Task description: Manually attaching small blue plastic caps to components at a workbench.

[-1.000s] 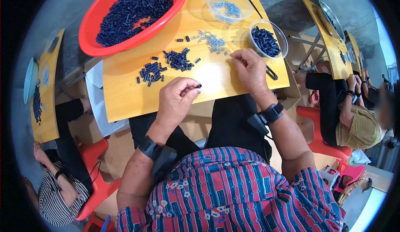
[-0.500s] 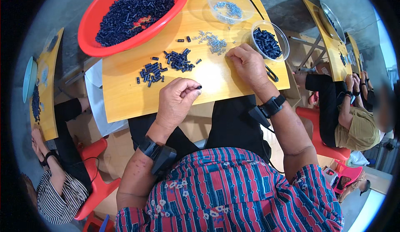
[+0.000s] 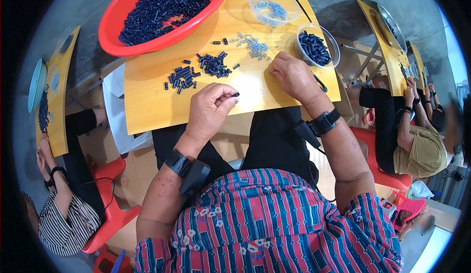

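Fingertips (image 3: 228, 90) of your left hand (image 3: 208, 109) pinch a small black piece (image 3: 236, 95) above the worktop (image 3: 157, 111), nearer you than the loose black pieces (image 3: 214, 65) — and your right hand (image 3: 294, 78) is curled narrow near the clear tub (image 3: 336, 53), though I cannot tell whether it holds anything.

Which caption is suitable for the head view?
The left hand pinches a small black piece at a yellow wooden table.
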Available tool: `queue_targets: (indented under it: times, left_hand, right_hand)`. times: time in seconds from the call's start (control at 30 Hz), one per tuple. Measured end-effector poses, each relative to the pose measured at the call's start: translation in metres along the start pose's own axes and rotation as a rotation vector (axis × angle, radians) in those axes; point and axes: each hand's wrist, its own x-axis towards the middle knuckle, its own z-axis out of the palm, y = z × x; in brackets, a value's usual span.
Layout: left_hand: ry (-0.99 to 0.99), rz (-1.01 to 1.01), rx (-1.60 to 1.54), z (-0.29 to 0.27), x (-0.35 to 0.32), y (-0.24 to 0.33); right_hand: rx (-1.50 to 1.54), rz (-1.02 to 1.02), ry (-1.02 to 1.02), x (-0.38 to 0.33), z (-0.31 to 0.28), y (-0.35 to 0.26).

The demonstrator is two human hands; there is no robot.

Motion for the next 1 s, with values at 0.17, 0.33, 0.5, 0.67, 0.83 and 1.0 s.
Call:
queue_targets:
  times: [0.17, 0.33, 0.5, 0.67, 0.83, 1.0]
  left_hand:
    - [0.019, 0.022, -0.004, 0.000, -0.001, -0.005]
    - [0.031, 0.036, -0.004, 0.002, 0.000, -0.011]
    - [0.052, 0.012, 0.006, 0.003, 0.001, -0.014]
    - [0.053, 0.061, -0.011, 0.004, 0.002, -0.018]
    - [0.049, 0.019, -0.019, 0.003, 0.001, -0.012]
    - [0.049, 0.022, -0.016, 0.002, 0.001, -0.010]
  right_hand:
    - [-0.002, -0.068, -0.049, 0.000, 0.000, -0.002]
    - [-0.032, -0.105, -0.044, -0.002, 0.004, -0.003]
    - [-0.106, -0.060, -0.028, -0.006, 0.012, -0.008]
    - [-0.145, -0.153, 0.029, -0.009, 0.011, -0.012]
    - [-0.194, -0.211, 0.008, -0.006, 0.008, -0.009]
    - [-0.286, -0.252, 0.088, -0.007, 0.007, -0.009]
